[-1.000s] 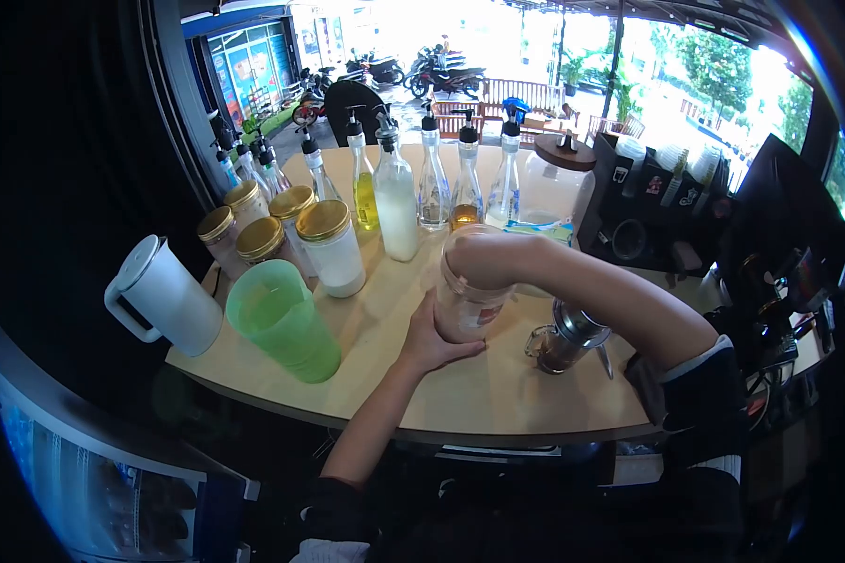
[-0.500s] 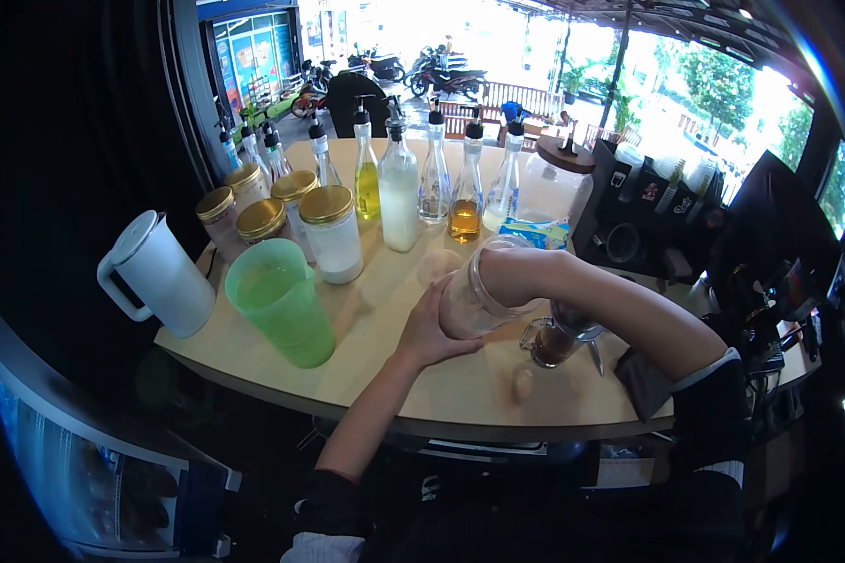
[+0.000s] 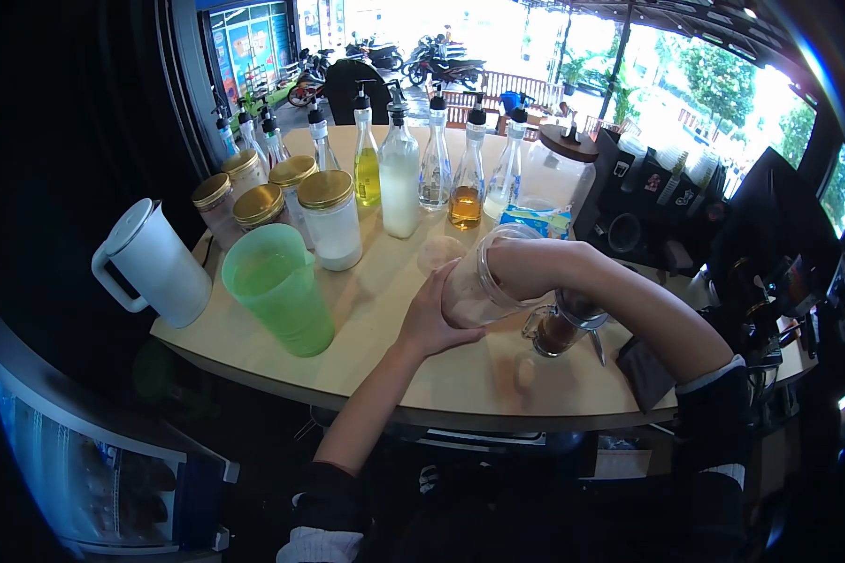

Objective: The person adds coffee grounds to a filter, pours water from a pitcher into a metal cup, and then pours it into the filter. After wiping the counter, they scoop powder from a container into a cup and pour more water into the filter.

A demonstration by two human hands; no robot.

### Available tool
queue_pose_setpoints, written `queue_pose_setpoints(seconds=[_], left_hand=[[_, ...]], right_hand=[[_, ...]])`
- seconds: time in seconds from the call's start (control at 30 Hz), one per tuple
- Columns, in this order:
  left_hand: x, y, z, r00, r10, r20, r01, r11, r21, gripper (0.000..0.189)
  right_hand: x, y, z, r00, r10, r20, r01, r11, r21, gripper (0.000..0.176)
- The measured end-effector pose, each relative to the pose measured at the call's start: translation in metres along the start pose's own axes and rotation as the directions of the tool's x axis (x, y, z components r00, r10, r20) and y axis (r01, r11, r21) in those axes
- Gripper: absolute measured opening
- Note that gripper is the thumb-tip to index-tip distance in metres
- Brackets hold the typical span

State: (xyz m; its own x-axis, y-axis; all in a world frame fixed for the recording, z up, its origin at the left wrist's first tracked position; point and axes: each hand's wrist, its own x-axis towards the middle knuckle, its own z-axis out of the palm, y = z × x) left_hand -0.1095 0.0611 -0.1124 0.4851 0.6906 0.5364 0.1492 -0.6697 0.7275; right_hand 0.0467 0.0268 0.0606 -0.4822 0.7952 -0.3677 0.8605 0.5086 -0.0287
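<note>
My left hand is wrapped around the lower side of a clear jar, which is tilted with its mouth toward the right. My right hand reaches in through the mouth of that jar; its fingers and anything in them are hidden. What lies inside the jar looks pale but is hard to make out. Just right of the jar stands a glass mug with brown liquid, partly covered by my right forearm. A small metal utensil rests beside the mug. Behind my left hand lies a pale round disc.
On the left stand a green pitcher of liquid and a white lidded jug. Several gold-lidded jars and pump bottles line the back. A blue packet and wooden-lidded glass jar sit behind the right arm.
The view has tipped slightly, so the table things appear a little higher. Both hands keep nearly the same pose, the left around the jar and the right inside it.
</note>
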Motion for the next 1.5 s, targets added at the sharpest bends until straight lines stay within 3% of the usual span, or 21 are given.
queue_pose_setpoints(seconds=[0.27, 0.47, 0.63, 0.83, 1.07, 1.23, 1.33, 1.43, 1.5], left_hand=[[0.0, 0.003, -0.001, 1.0, 0.027, -0.009, -0.028, 1.0, -0.003, 0.106], [0.0, 0.002, -0.001, 0.999, 0.035, -0.019, -0.035, 0.999, -0.001, 0.105], [0.0, 0.002, -0.001, 0.999, 0.024, -0.024, -0.024, 1.0, -0.009, 0.105], [0.001, 0.001, 0.0, 0.999, 0.047, -0.015, -0.047, 0.999, 0.0, 0.106], [0.0, 0.002, 0.0, 0.999, 0.033, -0.014, -0.033, 0.999, 0.0, 0.106], [-0.001, -0.002, 0.001, 1.0, 0.026, -0.014, -0.026, 0.999, 0.025, 0.106], [0.0, 0.0, 0.0, 1.0, 0.027, -0.013, -0.026, 0.996, 0.087, 0.106], [-0.001, 0.001, 0.003, 0.984, 0.135, -0.117, -0.126, 0.989, 0.077, 0.105], [-0.001, -0.007, 0.007, 0.99, 0.05, -0.128, -0.051, 0.999, -0.004, 0.102]], right_hand=[[-0.005, -0.006, -0.004, 0.998, 0.052, -0.018, -0.052, 0.999, -0.016, 0.021], [-0.003, -0.001, 0.002, 0.994, -0.075, -0.077, 0.07, 0.995, -0.064, 0.016], [-0.01, -0.007, -0.007, 0.996, 0.01, -0.083, -0.005, 0.998, 0.059, 0.017], [-0.017, -0.015, -0.012, 0.998, 0.053, -0.024, -0.051, 0.997, 0.061, 0.018], [-0.023, -0.005, -0.01, 0.998, 0.031, -0.045, -0.026, 0.992, 0.12, 0.019], [-0.049, -0.011, -0.03, 0.987, 0.037, -0.154, 0.003, 0.967, 0.256, 0.023], [-0.066, -0.01, -0.042, 0.968, 0.011, -0.251, 0.044, 0.976, 0.213, 0.026], [-0.078, -0.006, -0.049, 0.959, 0.073, -0.275, 0.013, 0.954, 0.299, 0.026], [-0.084, 0.002, -0.045, 0.946, 0.074, -0.314, 0.039, 0.94, 0.339, 0.027]])
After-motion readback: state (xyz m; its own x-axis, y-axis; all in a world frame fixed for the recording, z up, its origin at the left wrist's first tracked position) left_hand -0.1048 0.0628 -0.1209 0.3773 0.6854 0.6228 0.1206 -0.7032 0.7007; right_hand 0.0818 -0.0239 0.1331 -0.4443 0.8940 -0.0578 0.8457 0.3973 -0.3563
